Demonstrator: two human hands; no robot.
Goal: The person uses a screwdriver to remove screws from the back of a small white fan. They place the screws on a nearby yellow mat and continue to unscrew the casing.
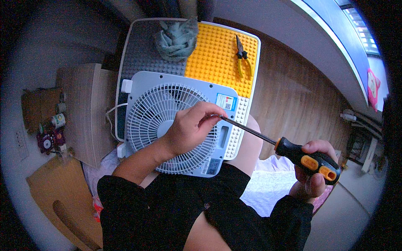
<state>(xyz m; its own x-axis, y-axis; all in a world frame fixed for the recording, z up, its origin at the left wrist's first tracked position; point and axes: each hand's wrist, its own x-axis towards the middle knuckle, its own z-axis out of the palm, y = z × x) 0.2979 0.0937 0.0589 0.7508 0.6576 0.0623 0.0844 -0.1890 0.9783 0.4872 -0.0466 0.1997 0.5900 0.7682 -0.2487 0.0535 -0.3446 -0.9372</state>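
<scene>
One baseplate-topped table (215, 50), studded in grey, yellow and white, spreads below and beyond the left fingers. On it, under those fingers, lies one pale box fan (154, 120) with a single round grille; two white blocks (126, 86) jut from its left edge, on the far side of it from the fingertips. One crumpled grey-green cloth (176, 42) sits beyond the left fingers, slightly to their left. One screwdriver (289, 149), its handle black and orange, slants between the two sets of fingers. One pair of needle-nose pliers (240, 55), with yellow-and-black handles, lies open beyond the left fingertips, to their right. Two labels are stuck on the fan: a blue-and-white one (226, 101) just beyond the left fingertips, a dark one (211, 166) nearer the body. The right hand (307, 188) has its fingers curled firmly round the screwdriver's handle. The left hand (188, 125) has thumb and index finger pinched together on the shaft's tip, above the fan's right side; whether they also grip something small, I cannot tell.
</scene>
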